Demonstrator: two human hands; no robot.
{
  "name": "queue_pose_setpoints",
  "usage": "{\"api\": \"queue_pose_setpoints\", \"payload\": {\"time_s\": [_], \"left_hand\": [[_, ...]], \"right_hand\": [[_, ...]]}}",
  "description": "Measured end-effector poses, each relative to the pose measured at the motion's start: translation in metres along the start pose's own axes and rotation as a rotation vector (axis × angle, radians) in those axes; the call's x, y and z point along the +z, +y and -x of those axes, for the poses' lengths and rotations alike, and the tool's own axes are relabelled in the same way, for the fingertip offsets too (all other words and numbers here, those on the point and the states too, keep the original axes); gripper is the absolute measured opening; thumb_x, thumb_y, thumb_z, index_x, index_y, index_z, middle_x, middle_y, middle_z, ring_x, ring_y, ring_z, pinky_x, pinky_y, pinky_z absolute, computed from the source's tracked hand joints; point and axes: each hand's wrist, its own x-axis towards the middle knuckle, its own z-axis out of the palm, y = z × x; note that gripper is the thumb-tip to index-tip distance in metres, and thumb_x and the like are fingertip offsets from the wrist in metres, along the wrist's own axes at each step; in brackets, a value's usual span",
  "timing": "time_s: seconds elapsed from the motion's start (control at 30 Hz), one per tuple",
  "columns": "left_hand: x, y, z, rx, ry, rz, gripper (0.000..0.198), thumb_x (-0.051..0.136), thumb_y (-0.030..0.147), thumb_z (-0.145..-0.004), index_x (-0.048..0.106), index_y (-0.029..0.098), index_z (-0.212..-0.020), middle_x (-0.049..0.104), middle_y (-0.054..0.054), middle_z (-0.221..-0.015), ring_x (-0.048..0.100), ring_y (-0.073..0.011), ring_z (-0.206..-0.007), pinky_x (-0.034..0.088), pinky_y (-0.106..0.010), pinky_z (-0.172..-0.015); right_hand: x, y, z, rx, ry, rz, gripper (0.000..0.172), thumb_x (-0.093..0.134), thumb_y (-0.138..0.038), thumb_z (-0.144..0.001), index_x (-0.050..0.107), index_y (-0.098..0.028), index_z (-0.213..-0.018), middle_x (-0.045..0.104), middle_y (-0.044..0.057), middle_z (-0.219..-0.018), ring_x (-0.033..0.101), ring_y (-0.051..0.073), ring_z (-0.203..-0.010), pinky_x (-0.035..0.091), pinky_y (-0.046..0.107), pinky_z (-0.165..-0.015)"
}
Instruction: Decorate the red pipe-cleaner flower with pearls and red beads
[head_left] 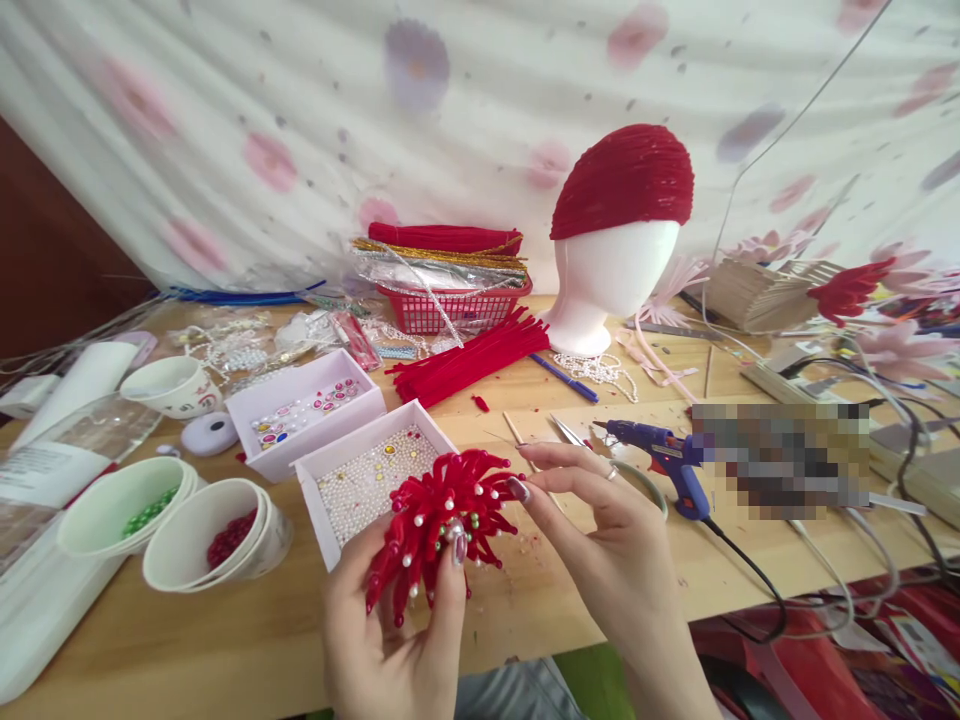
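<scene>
A red beaded flower (431, 515), made of fuzzy pipe-cleaner petals, is held in my left hand (397, 610), the thumb pressed at its centre beside a large pearl. White and green beads dot the middle, and red beads cap several petal ends. My right hand (604, 520) pinches thumb and index finger at a petal tip on the flower's right edge. Something small and red shows there, partly hidden by the fingertips. Behind the flower lies a white box (334, 540) of pearl beads; a second box (259, 455) holds gems.
Paper cups with red beads (169, 575) and green beads (79, 545) stand left. A blue glue gun (686, 480) and scissors (566, 430) lie right, with cables beyond. Behind are red pipe cleaners (472, 360), a red basket (431, 310) and a foam head (607, 265) in a red cap.
</scene>
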Motion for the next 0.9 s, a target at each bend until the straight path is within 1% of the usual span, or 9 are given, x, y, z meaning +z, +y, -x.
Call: {"api": "queue_pose_setpoints", "payload": {"time_s": [0.2, 0.33, 0.4, 0.57, 0.7, 0.8, 0.9], "left_hand": [[-0.002, -0.001, -0.002, -0.075, 0.005, 0.023, 0.043, 0.083, 0.009, -0.07, 0.068, 0.021, -0.108, 0.08, -0.001, -0.097, 0.08, -0.0164, -0.077, 0.066, -0.017, -0.067], [-0.006, 0.0, -0.008, -0.112, -0.069, 0.049, 0.041, 0.084, 0.013, -0.072, 0.067, 0.022, -0.108, 0.082, -0.003, -0.096, 0.081, -0.019, -0.076, 0.066, -0.019, -0.066], [-0.007, 0.003, -0.009, -0.133, -0.085, 0.043, 0.039, 0.084, 0.015, -0.072, 0.066, 0.021, -0.107, 0.083, -0.004, -0.094, 0.081, -0.0202, -0.075, 0.067, -0.02, -0.065], [-0.006, 0.01, -0.006, -0.161, -0.047, 0.043, 0.035, 0.083, 0.02, -0.075, 0.066, 0.022, -0.105, 0.083, -0.004, -0.091, 0.08, -0.0204, -0.073, 0.067, -0.022, -0.064], [-0.007, 0.008, -0.009, -0.158, -0.029, 0.056, 0.041, 0.087, 0.02, -0.07, 0.067, 0.022, -0.106, 0.082, -0.004, -0.09, 0.08, -0.0216, -0.072, 0.068, -0.024, -0.062], [-0.011, 0.004, -0.015, -0.179, -0.019, 0.061, 0.045, 0.089, 0.018, -0.065, 0.067, 0.022, -0.105, 0.082, -0.004, -0.091, 0.08, -0.0225, -0.072, 0.068, -0.026, -0.062], [-0.016, 0.0, -0.019, -0.215, -0.038, 0.062, 0.048, 0.09, 0.017, -0.063, 0.067, 0.023, -0.105, 0.083, -0.004, -0.091, 0.08, -0.0227, -0.072, 0.068, -0.026, -0.061]], "right_hand": [[0.0, -0.001, 0.002, -0.084, -0.018, 0.087, 0.011, 0.068, -0.02, -0.092, 0.071, -0.026, -0.083, 0.074, 0.003, -0.107, 0.071, 0.019, -0.099, 0.052, 0.034, -0.089], [-0.002, -0.002, 0.001, -0.137, -0.016, 0.105, 0.011, 0.067, -0.018, -0.092, 0.07, -0.026, -0.086, 0.072, 0.004, -0.108, 0.069, 0.02, -0.101, 0.052, 0.035, -0.089], [-0.004, -0.003, 0.002, -0.153, -0.024, 0.105, 0.011, 0.067, -0.017, -0.092, 0.07, -0.027, -0.086, 0.072, 0.004, -0.109, 0.069, 0.02, -0.102, 0.052, 0.035, -0.09], [-0.012, -0.002, 0.003, -0.174, -0.029, 0.107, 0.013, 0.066, -0.016, -0.093, 0.07, -0.029, -0.09, 0.07, 0.004, -0.114, 0.067, 0.022, -0.105, 0.05, 0.039, -0.092], [-0.021, -0.004, 0.004, -0.156, -0.024, 0.052, 0.015, 0.065, -0.017, -0.094, 0.07, -0.03, -0.091, 0.068, 0.004, -0.114, 0.065, 0.025, -0.107, 0.048, 0.043, -0.094], [-0.028, -0.007, 0.002, -0.096, 0.051, 0.011, 0.012, 0.064, -0.02, -0.095, 0.068, -0.029, -0.087, 0.066, 0.004, -0.113, 0.062, 0.025, -0.11, 0.047, 0.041, -0.092], [-0.035, -0.004, -0.002, -0.072, 0.219, -0.022, 0.016, 0.058, -0.025, -0.099, 0.065, -0.028, -0.085, 0.068, 0.004, -0.105, 0.063, 0.026, -0.106, 0.047, 0.039, -0.09]]}}
